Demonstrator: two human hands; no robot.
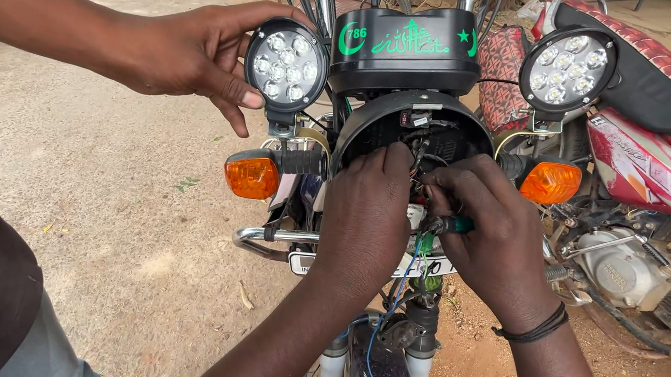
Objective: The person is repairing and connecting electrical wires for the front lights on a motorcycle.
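Observation:
I look down at the front of a motorcycle with its round headlight housing (361,125) open and wires showing inside. My left hand (364,216) reaches into the housing, its fingers curled on the wires (419,150). Beside it, my right hand (491,236) grips a green-handled tool (457,226) pointed into the same opening; a black band sits on that wrist. A blue wire (378,334) hangs down between my forearms. Another person's hand (186,53) comes from the left and holds the left round LED lamp (286,66).
A black visor (401,55) tops the housing. A second LED lamp (566,68) and orange indicators (250,177) (550,182) flank it. A red motorcycle (653,167) stands close on the right. Sandy ground (126,209) lies to the left, with parked bikes far back.

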